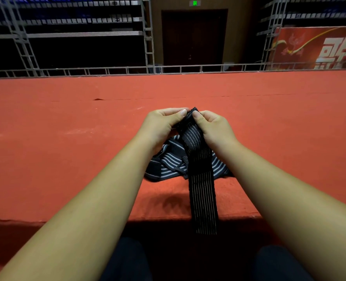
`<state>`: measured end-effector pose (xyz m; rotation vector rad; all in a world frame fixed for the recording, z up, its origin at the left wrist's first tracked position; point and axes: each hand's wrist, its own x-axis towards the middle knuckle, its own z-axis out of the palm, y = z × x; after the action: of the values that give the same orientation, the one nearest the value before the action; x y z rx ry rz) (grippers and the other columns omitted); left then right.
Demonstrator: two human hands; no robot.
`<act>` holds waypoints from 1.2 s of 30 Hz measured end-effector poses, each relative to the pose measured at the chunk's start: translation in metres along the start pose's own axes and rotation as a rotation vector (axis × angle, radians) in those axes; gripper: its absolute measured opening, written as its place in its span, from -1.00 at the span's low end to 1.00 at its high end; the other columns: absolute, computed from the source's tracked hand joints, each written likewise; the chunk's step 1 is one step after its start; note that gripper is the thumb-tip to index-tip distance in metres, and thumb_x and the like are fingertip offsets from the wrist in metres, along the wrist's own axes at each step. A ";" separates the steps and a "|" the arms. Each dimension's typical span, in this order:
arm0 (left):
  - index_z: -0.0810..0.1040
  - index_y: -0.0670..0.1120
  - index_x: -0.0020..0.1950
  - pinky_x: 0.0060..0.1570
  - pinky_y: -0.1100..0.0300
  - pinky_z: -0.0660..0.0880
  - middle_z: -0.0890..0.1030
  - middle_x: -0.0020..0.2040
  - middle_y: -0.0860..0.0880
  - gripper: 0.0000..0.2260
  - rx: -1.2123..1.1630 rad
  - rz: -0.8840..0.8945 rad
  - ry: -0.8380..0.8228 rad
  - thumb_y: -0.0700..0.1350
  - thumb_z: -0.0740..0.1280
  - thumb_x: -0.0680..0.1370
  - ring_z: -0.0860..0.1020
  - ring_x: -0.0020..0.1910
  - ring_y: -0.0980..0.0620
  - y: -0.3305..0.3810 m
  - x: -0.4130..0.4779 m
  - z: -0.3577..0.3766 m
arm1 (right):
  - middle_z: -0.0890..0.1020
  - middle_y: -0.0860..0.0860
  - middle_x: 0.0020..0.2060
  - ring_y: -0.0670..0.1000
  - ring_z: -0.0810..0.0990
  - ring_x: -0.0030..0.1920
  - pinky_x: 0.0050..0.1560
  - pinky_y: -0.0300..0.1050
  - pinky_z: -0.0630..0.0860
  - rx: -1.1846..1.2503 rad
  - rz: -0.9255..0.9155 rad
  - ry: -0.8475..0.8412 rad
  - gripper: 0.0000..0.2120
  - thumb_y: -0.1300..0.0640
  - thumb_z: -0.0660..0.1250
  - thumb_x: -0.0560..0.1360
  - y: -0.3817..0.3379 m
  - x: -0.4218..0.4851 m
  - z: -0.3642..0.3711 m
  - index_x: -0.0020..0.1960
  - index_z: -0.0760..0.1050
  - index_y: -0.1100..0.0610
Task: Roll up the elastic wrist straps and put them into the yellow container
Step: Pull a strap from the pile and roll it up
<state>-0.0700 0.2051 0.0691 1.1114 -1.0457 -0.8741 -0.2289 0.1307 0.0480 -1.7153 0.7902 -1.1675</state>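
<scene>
left grip (162, 124): closed on the top end of the held strap, left thumb (180, 114) pressed flat on its near face, other fingers curled round behind and mostly hidden.
right grip (213, 128): closed on the same end from the other side, right thumb (196, 115) laid just beside the left one, tips almost touching.
held strap (200, 159): black elastic with thin pale lines along its length; top end pinched between both thumbs and raised above the worktop; rolled or merely folded at that end, cannot tell.
strap relative to the grip: top end in the pinch; band leading straight down from the thumbs between the two wrists, across the pile of straps, then over the near edge of the worktop, free end hanging in front of the dark gap below.
pile of straps (168, 163): dark fabric with broader grey-white stripes, crumpled on the worktop directly beneath both hands, partly covered by the held strap and the right wrist.
worktop (66, 138): broad, covered in red carpet, a seam across it farther back.
forearms: bare, reaching in from the lower corners.
knees (127, 260): in dark trousers, below the near edge.
background: closed dark door (194, 37) with a lit green sign (195, 3) above; metal truss (147, 33) to either side; low rail (168, 68) along the far edge; red banner (318, 49) with pale characters at right.
</scene>
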 end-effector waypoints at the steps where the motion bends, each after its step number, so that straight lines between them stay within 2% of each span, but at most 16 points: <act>1: 0.75 -0.16 0.24 0.16 0.02 0.68 0.79 0.10 -0.17 -0.81 0.009 0.001 -0.004 -0.15 0.48 0.65 0.75 0.02 -0.02 0.001 0.000 0.000 | 0.77 -0.11 -0.22 -0.16 0.70 -0.23 -0.19 -0.24 0.59 -0.008 -0.002 0.003 -0.79 -0.02 0.35 0.73 -0.001 0.000 0.000 0.00 0.70 0.00; 4: 0.76 -0.08 0.24 0.18 0.03 0.61 0.79 0.13 -0.11 -0.80 0.076 0.011 -0.053 -0.14 0.52 0.61 0.74 0.12 -0.02 0.004 -0.001 -0.004 | 0.77 -0.11 -0.23 -0.16 0.70 -0.24 -0.18 -0.21 0.59 -0.024 0.005 0.018 -0.78 -0.04 0.35 0.72 -0.003 0.000 0.000 -0.01 0.70 0.00; 7: 0.74 -0.06 0.30 0.22 0.03 0.59 0.79 0.15 -0.07 -0.67 0.156 0.031 -0.116 -0.28 0.55 0.55 0.73 0.22 -0.09 0.005 0.000 -0.005 | 0.77 -0.08 -0.23 -0.14 0.70 -0.24 -0.18 -0.17 0.57 -0.042 0.031 0.031 -0.76 -0.07 0.34 0.72 -0.005 0.000 -0.001 -0.01 0.69 0.01; 9: 0.71 -0.11 0.33 0.15 0.10 0.66 0.79 0.15 -0.07 -0.64 0.164 0.058 -0.110 -0.39 0.48 0.57 0.75 0.14 -0.05 0.008 0.000 -0.002 | 0.74 -0.08 -0.19 -0.13 0.68 -0.22 -0.16 -0.14 0.55 -0.089 0.033 0.055 -0.75 -0.12 0.34 0.71 -0.008 0.001 -0.001 0.01 0.65 0.02; 12: 0.70 -0.14 0.32 0.00 0.22 0.66 0.79 0.12 -0.07 -0.68 0.178 0.103 -0.069 -0.40 0.43 0.61 0.76 0.04 0.05 0.016 0.000 0.001 | 0.72 -0.05 -0.06 -0.07 0.71 -0.08 -0.04 -0.11 0.60 -0.104 -0.016 0.124 -0.80 -0.14 0.37 0.69 -0.015 0.005 -0.002 0.15 0.60 -0.02; 15: 0.69 -0.17 0.30 -0.03 0.20 0.66 0.77 0.09 -0.09 -0.73 0.199 0.148 -0.017 -0.35 0.46 0.62 0.75 -0.02 0.05 0.030 0.004 0.003 | 0.68 -0.05 -0.14 -0.10 0.63 -0.22 -0.21 -0.22 0.55 -0.061 -0.074 0.131 -0.86 -0.05 0.38 0.70 -0.028 0.009 -0.004 0.14 0.63 0.00; 17: 0.68 -0.19 0.23 -0.02 0.19 0.67 0.77 0.04 -0.11 -0.81 0.140 0.165 0.044 -0.31 0.48 0.62 0.76 -0.06 0.03 0.040 0.006 0.005 | 0.60 -0.02 -0.25 -0.08 0.54 -0.32 -0.31 -0.18 0.46 -0.033 -0.098 0.141 -0.78 -0.03 0.39 0.70 -0.039 0.012 -0.009 0.07 0.61 0.13; 19: 0.67 -0.22 0.16 -0.07 0.20 0.67 0.77 -0.07 -0.09 -0.88 0.040 0.165 0.091 -0.27 0.48 0.63 0.75 -0.13 0.05 0.050 0.005 0.008 | 0.56 0.00 -0.27 -0.05 0.51 -0.32 -0.34 -0.17 0.43 -0.025 -0.117 0.123 -0.70 -0.04 0.36 0.72 -0.049 0.014 -0.014 0.07 0.55 0.22; 21: 0.68 -0.22 0.13 -0.08 0.16 0.68 0.77 -0.14 -0.07 -0.88 0.016 0.161 0.104 -0.21 0.49 0.64 0.73 -0.19 0.06 0.057 0.003 0.011 | 0.58 0.04 -0.21 -0.01 0.54 -0.26 -0.30 -0.13 0.47 0.005 -0.128 0.096 -0.68 -0.05 0.33 0.74 -0.060 0.015 -0.017 0.10 0.51 0.23; 23: 0.69 -0.22 0.16 -0.03 0.09 0.70 0.78 -0.10 -0.10 -0.85 0.045 0.162 0.074 -0.16 0.49 0.65 0.73 -0.16 0.03 0.062 0.000 0.013 | 0.61 0.05 -0.16 0.02 0.56 -0.21 -0.23 -0.07 0.48 0.033 -0.148 0.100 -0.72 -0.05 0.31 0.75 -0.069 0.016 -0.018 0.09 0.49 0.18; 25: 0.70 -0.23 0.19 -0.03 0.06 0.71 0.79 -0.02 -0.15 -0.83 0.081 0.169 0.030 -0.16 0.48 0.66 0.76 -0.09 -0.03 0.068 -0.006 0.016 | 0.61 0.04 -0.14 -0.01 0.56 -0.19 -0.20 -0.10 0.50 0.053 -0.169 0.114 -0.79 -0.02 0.29 0.76 -0.077 0.016 -0.018 0.08 0.47 0.12; 28: 0.70 -0.24 0.17 -0.16 0.11 0.69 0.78 -0.07 -0.13 -0.86 0.086 0.188 0.038 -0.19 0.42 0.69 0.76 -0.14 -0.01 0.076 -0.012 0.023 | 0.63 -0.01 -0.13 -0.07 0.57 -0.18 -0.14 -0.12 0.51 0.044 -0.162 0.120 -0.81 -0.03 0.26 0.77 -0.088 0.017 -0.016 0.09 0.46 0.08; 30: 0.70 -0.24 0.17 -0.22 0.14 0.67 0.77 -0.10 -0.11 -0.86 0.092 0.192 0.074 -0.20 0.39 0.71 0.74 -0.19 0.02 0.082 -0.013 0.026 | 0.66 -0.02 -0.05 -0.07 0.62 -0.09 -0.03 -0.08 0.52 0.010 -0.145 0.119 -0.79 -0.07 0.23 0.77 -0.095 0.016 -0.015 0.16 0.49 0.07; 33: 0.71 -0.19 0.13 -0.15 0.07 0.67 0.77 -0.05 -0.13 -0.86 0.101 0.206 0.095 -0.18 0.37 0.72 0.75 -0.12 -0.02 0.088 -0.013 0.028 | 0.69 0.00 0.09 -0.01 0.67 0.10 0.11 0.01 0.59 -0.080 -0.105 0.070 -0.71 -0.10 0.16 0.77 -0.102 0.013 -0.014 0.25 0.52 0.07; 36: 0.72 -0.14 0.06 -0.02 -0.05 0.68 0.77 -0.07 -0.11 -0.84 0.048 0.213 0.146 -0.17 0.35 0.74 0.74 -0.11 -0.03 0.091 -0.013 0.034 | 0.71 0.04 0.13 0.06 0.70 0.17 0.26 0.16 0.63 -0.035 -0.079 0.029 -0.69 -0.09 0.13 0.77 -0.108 0.008 -0.009 0.27 0.56 0.04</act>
<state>-0.1028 0.2293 0.1579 1.0653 -1.0460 -0.5929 -0.2319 0.1645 0.1509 -1.7754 0.7704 -1.2408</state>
